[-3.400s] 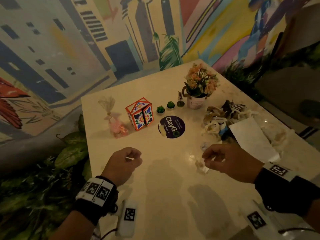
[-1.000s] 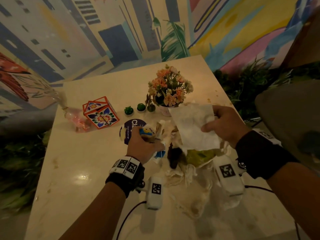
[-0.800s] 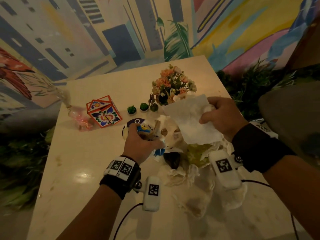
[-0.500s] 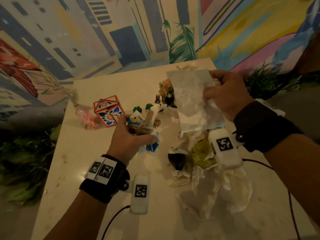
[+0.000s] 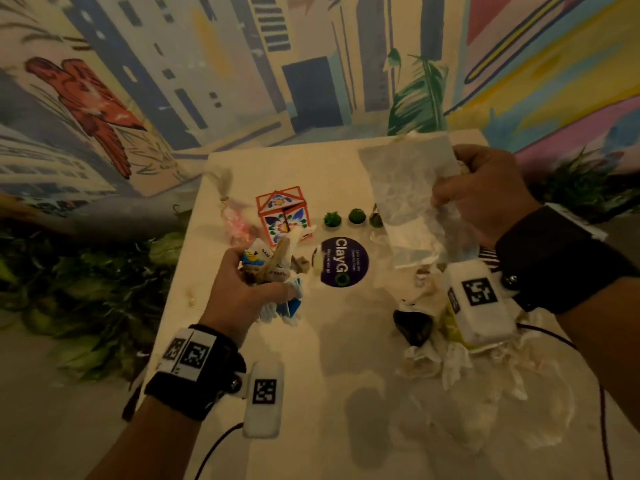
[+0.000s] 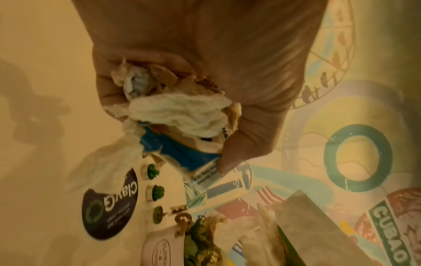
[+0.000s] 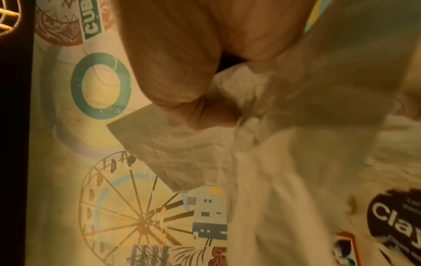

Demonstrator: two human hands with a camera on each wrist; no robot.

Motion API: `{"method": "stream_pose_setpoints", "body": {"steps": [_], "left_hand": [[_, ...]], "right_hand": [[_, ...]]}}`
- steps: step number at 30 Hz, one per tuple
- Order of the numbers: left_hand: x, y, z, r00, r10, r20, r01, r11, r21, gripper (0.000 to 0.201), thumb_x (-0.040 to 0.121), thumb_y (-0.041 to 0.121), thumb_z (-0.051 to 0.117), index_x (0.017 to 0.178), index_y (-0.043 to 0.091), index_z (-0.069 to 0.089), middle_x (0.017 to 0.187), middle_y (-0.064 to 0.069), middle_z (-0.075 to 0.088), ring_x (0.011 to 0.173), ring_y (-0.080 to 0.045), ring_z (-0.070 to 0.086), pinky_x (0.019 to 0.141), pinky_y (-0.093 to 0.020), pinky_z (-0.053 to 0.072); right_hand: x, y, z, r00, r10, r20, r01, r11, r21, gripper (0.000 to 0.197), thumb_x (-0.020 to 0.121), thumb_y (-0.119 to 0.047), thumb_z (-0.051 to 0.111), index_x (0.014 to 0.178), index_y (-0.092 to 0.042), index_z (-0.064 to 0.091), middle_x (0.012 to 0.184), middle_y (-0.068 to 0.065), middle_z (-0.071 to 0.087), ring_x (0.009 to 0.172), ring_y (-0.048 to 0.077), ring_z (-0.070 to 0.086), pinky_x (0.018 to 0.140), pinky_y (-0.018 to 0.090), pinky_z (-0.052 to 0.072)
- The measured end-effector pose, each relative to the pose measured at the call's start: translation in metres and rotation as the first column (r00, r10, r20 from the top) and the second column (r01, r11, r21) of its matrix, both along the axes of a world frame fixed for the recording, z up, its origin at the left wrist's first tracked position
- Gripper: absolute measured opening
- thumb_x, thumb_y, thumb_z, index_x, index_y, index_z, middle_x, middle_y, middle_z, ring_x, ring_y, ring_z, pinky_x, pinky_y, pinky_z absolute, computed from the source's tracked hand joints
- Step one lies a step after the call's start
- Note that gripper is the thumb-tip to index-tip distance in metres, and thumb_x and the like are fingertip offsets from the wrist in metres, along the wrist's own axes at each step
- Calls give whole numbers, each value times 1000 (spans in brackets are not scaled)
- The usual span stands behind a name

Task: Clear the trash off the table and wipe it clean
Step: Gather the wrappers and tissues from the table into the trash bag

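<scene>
Far left of the head view, leafy green plants (image 5: 86,289) crowd the floor beside the table (image 5: 346,393), and a painted mural (image 5: 207,64) fills the whole upper frame. Moving in, a clear pink-filled gift pouch (image 5: 235,223) sits near the table's left edge, just beside a red floral box (image 5: 284,216). Below them, left of centre, the left hand (image 5: 242,292) is up off the table, fingers curled tight round a wad of trash (image 5: 273,268): crumpled tissue, brown paper scraps and a blue-and-white wrapper. The left wrist view confirms it, with the fingers (image 6: 246,135) wrapped round the wad (image 6: 182,117) and a loose tissue tail hanging from it.

At centre, a round dark purple ClayGo sticker (image 5: 343,261) lies flat on the tabletop, and just above it stand two small green cactus figures (image 5: 344,217) in a row, with a third piece partly hidden. Right of centre, the right hand (image 5: 485,192) is raised in the upper right, thumb and curled fingers pinching the edge of a white paper bag (image 5: 405,202), which hangs down in front of whatever is behind. In the right wrist view the bag (image 7: 182,147) is blurred, but the pinch is plain.

Lower right, more trash lies on the table: a heap of crumpled tissues (image 5: 485,382), a dark black lump (image 5: 414,327) at its left, and something yellow-green mostly hidden under the wrist camera.
</scene>
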State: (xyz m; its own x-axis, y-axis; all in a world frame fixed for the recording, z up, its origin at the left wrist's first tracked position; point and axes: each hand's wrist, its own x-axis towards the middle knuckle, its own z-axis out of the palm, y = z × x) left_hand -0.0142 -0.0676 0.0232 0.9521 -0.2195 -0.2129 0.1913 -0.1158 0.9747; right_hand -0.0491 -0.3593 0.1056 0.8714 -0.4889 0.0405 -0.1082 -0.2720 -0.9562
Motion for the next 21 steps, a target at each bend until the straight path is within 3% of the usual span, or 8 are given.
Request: {"method": "stream_pose_setpoints", "body": {"steps": [3,5,7,12,14,17,21], "left_hand": [[13,40,-3,999,38,-21,-38,999,-16,70,53,-10,83,110,11,49,98,-13,67,88,-33,69,66,-35,60],[24,71,-5,998,45,-36,-46,999,-21,76,47,-3,82,113,9,48,100,-14,68,89,-34,69,71,-41,59],[33,105,-5,998,43,-38,-44,999,-22,75,45,0,81,112,10,48,99,-13,67,89,-34,69,74,-45,58],[52,196,2,999,34,-26,-35,999,-31,61,59,-14,77,101,20,49,97,-6,65,87,-28,67,70,-40,55],[59,234,4,999,27,-25,-27,1000,-10,60,62,-15,75,102,21,48,101,-7,64,88,-25,67,69,-35,54],[71,288,1,999,28,-34,-27,999,34,62,61,-14,77,106,17,46,106,-11,63,92,-27,66,72,-36,55],[83,342,-13,996,65,-54,-59,992,111,62,58,-10,80,106,12,47,101,-10,65,90,-29,67,75,-45,57]], "right_hand": [[9,42,-1,999,42,-25,-43,999,-10,41,63,20,57,91,-8,66,77,3,62,70,14,55,54,19,45],[16,75,-5,996,62,-56,-62,998,-1,33,64,21,55,81,-6,64,64,-5,60,60,8,52,45,14,40],[22,110,-13,995,65,-79,-63,998,28,33,64,22,54,73,-9,62,62,-4,58,57,9,51,41,16,39],[24,200,-38,975,83,-205,-71,995,68,35,67,20,55,73,-14,63,63,4,55,57,17,49,48,24,41],[23,233,-48,961,92,-260,-70,993,92,36,68,19,56,74,-16,65,61,3,57,56,20,51,47,25,44],[27,280,-58,948,121,-294,-90,989,118,40,67,19,56,69,-20,65,51,-3,58,54,21,52,47,27,43],[47,332,-62,951,162,-265,-108,973,206,37,68,22,53,87,-7,68,63,9,59,56,21,52,43,25,42]]}}
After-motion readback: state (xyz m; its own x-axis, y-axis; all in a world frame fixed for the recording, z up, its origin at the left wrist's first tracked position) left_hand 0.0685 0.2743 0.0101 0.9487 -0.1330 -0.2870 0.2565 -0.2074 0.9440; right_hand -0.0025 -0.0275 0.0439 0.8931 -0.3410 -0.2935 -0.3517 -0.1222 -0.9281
